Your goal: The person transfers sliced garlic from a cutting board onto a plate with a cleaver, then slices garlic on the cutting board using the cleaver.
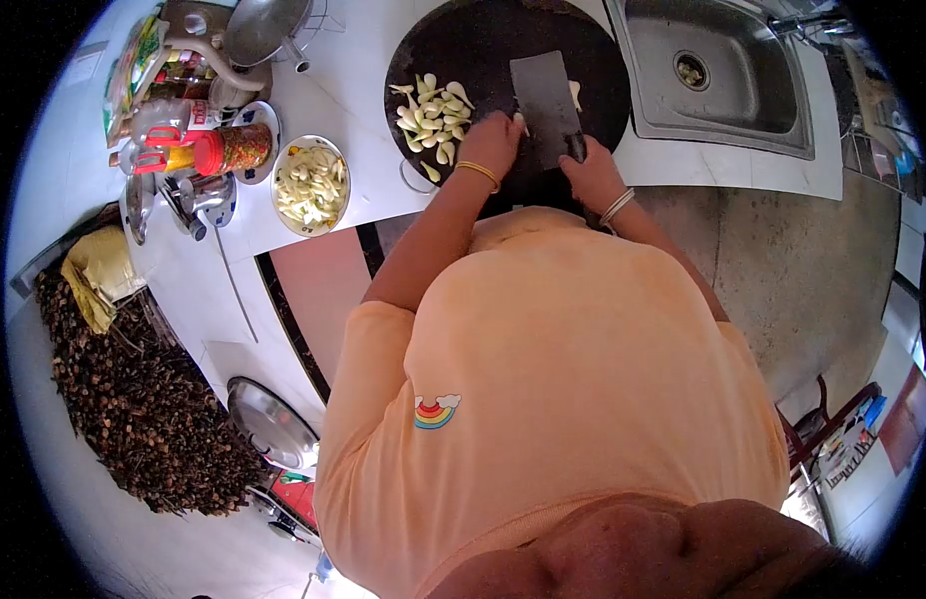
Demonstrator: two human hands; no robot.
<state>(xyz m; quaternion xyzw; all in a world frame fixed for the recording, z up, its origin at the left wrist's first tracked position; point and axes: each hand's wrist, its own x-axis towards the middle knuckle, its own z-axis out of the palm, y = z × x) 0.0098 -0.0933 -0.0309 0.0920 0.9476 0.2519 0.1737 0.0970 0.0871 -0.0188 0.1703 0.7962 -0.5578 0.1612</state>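
On the round black chopping board (433, 50), my right hand (595, 178) is wrapped round the dark handle of a cleaver (545, 95). Its broad blade points away from me over the board. Just left of the blade, my left hand (491, 148) is closed, pinching a small pale garlic clove (520, 124) at its fingertips. Beyond that hand lies a loose pile of peeled garlic cloves (433, 118). A pale garlic piece (575, 95) shows at the blade's right side. A patterned bowl (276, 190) of pale garlic pieces stands left of the board.
A steel sink (722, 130) adjoins the board on the right. Left on the white counter (368, 180) are a red-lidded jar (233, 150), bottles and a metal pan (263, 30). A steel lid (273, 421) is lower left, near a heap of firewood pieces (134, 399).
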